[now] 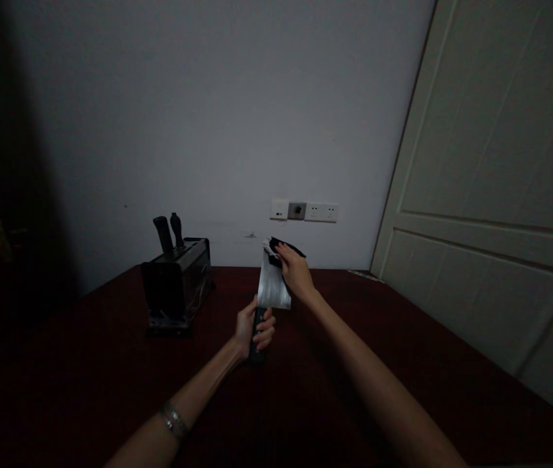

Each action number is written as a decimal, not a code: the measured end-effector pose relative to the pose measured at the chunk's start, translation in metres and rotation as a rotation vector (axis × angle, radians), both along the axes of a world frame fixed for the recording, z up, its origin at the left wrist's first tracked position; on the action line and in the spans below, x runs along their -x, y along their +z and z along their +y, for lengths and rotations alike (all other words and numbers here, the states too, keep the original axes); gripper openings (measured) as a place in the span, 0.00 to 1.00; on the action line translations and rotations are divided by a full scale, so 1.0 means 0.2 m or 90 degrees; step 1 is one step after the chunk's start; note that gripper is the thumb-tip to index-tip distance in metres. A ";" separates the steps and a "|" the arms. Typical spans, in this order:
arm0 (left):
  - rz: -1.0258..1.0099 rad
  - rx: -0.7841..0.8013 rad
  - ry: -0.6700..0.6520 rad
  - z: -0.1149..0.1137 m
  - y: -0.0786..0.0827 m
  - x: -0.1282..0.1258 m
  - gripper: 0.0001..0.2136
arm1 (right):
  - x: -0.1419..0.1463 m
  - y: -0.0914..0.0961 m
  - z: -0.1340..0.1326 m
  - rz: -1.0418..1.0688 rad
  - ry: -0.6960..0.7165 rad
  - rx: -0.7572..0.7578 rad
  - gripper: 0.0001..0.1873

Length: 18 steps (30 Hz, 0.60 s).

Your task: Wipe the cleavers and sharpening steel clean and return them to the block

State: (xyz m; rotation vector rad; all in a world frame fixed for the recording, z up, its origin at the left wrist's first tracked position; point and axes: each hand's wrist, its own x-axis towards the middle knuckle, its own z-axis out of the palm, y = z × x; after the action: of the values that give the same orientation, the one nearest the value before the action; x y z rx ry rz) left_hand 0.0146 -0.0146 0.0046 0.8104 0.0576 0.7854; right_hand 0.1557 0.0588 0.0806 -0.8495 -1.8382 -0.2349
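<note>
My left hand (253, 329) is wrapped round the dark handle of a cleaver (272, 286), holding its wide steel blade upright above the dark red table (110, 364). My right hand (294, 268) is closed on a dark cloth (281, 250) and presses it against the top of the blade. A bracelet sits on my left wrist.
A metal knife block (177, 283) with two black handles sticking up stands on the table to the left of the cleaver. Wall sockets (304, 211) are on the white wall behind. A pale door (490, 195) fills the right side. The left edge is dark.
</note>
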 end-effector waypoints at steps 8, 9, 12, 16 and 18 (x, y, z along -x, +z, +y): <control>-0.010 0.019 0.011 0.02 0.00 0.02 0.21 | -0.05 -0.11 -0.14 -0.081 0.026 0.012 0.21; -0.013 0.021 0.017 0.02 -0.01 0.02 0.21 | -0.04 -0.15 -0.19 -0.100 0.044 0.017 0.22; -0.019 0.018 0.027 0.04 -0.02 0.03 0.21 | -0.04 -0.27 -0.33 -0.139 0.090 0.027 0.25; -0.018 0.008 0.020 0.03 -0.01 0.02 0.21 | -0.07 -0.26 -0.35 -0.155 0.107 0.033 0.26; -0.011 0.004 0.010 0.01 0.00 0.02 0.22 | -0.09 -0.19 -0.28 -0.137 0.088 0.027 0.24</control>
State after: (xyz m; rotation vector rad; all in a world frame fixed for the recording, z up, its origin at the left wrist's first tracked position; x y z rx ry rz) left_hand 0.0113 -0.0124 0.0051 0.7974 0.0508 0.8076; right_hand 0.1738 0.0019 0.0417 -0.7448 -2.1002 -0.2060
